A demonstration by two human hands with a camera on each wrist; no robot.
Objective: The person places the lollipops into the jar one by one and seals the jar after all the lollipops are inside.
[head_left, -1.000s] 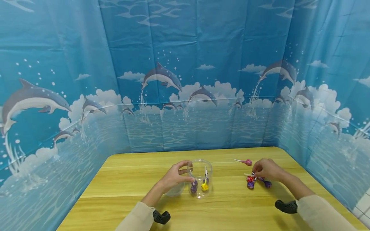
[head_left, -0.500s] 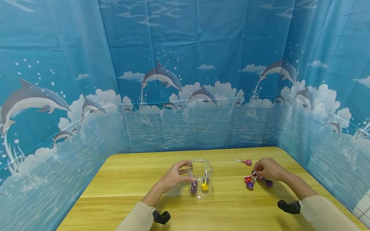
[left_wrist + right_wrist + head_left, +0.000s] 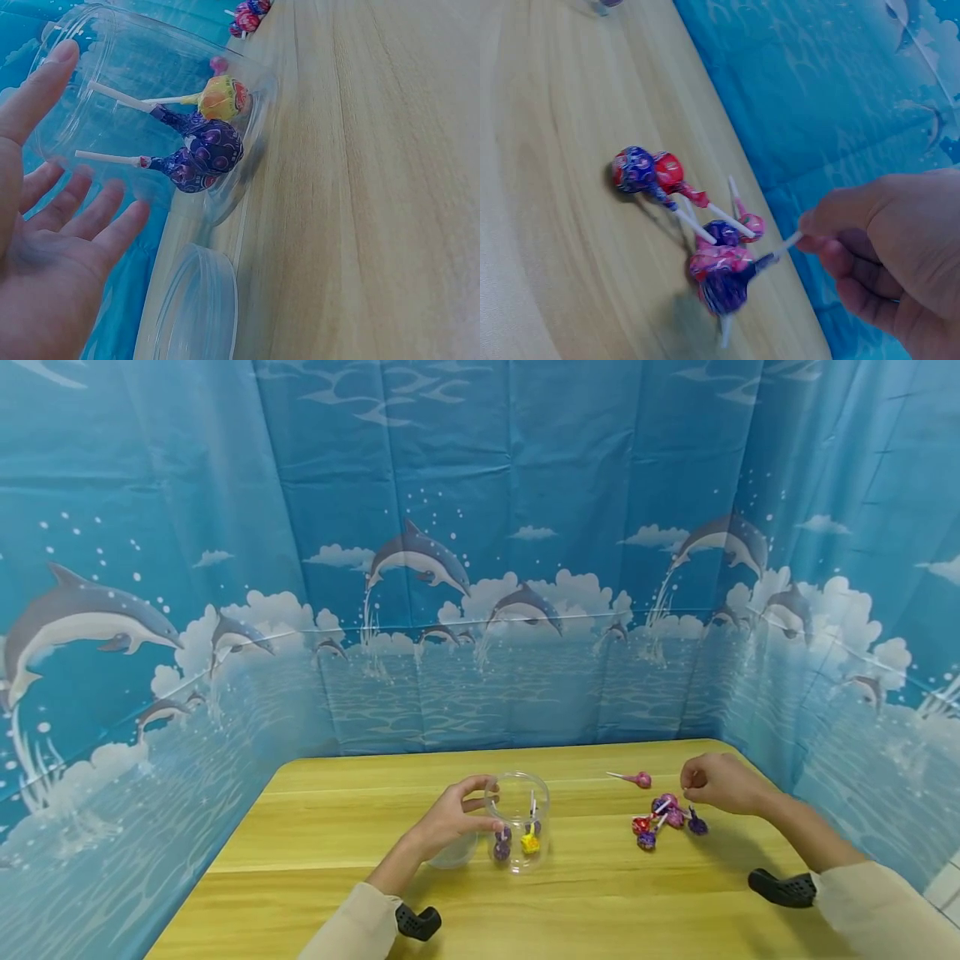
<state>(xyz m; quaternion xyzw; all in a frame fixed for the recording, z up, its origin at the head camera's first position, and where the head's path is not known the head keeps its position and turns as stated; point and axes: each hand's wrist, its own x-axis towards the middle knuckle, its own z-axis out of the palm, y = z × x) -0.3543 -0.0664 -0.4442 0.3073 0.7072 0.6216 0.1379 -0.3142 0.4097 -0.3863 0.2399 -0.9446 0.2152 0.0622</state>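
A glossy blue curtain printed with leaping grey dolphins and white clouds (image 3: 450, 693) rises behind a yellow wood-grain table with rounded corners (image 3: 570, 902), where a person in cream long sleeves (image 3: 356, 922) works with two bare hands. The left hand (image 3: 457, 814) holds a clear plastic cylindrical jar (image 3: 543, 810), thumb at the near side, fingers curving behind. The jar stands upright on the table, with purple-wrapped lollipops (image 3: 214, 146) and a yellow-wrapped lollipop (image 3: 221, 99) inside, heads down. Just beside it, near the left wrist, lies a translucent round plastic lid (image 3: 453, 856). At the right, the right hand (image 3: 723, 783) pinches the white stick (image 3: 789, 243) of a dark purple lollipop (image 3: 697, 822), its head below the fingertips. Next to that head, a red lollipop (image 3: 641, 826) lies clustered with purple and pink ones; a single pink lollipop (image 3: 642, 780) rests apart, farther back.
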